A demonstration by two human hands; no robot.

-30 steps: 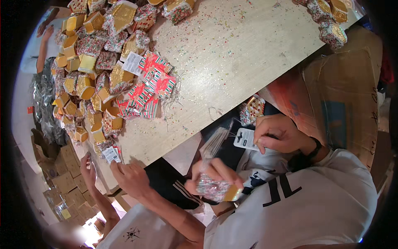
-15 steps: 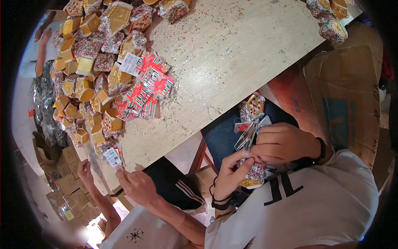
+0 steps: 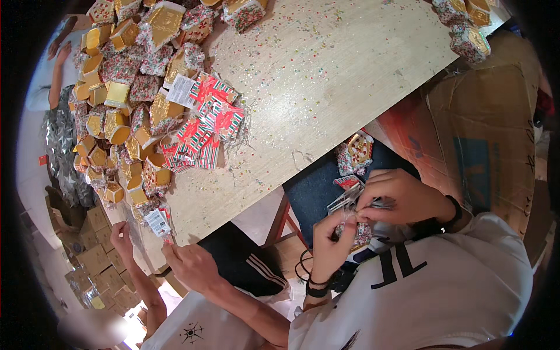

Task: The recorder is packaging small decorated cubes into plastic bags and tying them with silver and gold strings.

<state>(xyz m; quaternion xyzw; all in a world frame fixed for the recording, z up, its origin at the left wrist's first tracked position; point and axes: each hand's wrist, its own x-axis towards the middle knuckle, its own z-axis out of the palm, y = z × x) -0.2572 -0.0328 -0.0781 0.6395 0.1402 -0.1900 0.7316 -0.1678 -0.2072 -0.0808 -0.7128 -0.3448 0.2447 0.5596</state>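
Over my lap, my left hand (image 3: 331, 240) pinches a bunch of thin, clear-looking strands or strips with thumb and forefinger. My right hand (image 3: 396, 198) is closed against the same bunch, fingers bent, with a pale edge showing between them. A small red tag (image 3: 348, 182) sticks out just beyond the hands. Underneath lies a house-shaped ornament (image 3: 363, 233) coated in coloured sprinkles, partly hidden by my hands. A second house ornament (image 3: 354, 153), white-edged with sprinkles, rests on my dark-clothed lap farther forward.
A pale table (image 3: 303, 87) strewn with glitter carries a heap of gold and sprinkled house ornaments (image 3: 119, 125) and a pile of red striped tags (image 3: 204, 125). A co-worker's hand (image 3: 192, 267) holds a tag at the left edge. A cardboard box (image 3: 484, 134) stands at right.
My right hand has turned and its fingers have opened slightly at the strands. My left hand has shifted a little down, covering more of the nearer ornament. The red tag has tilted.
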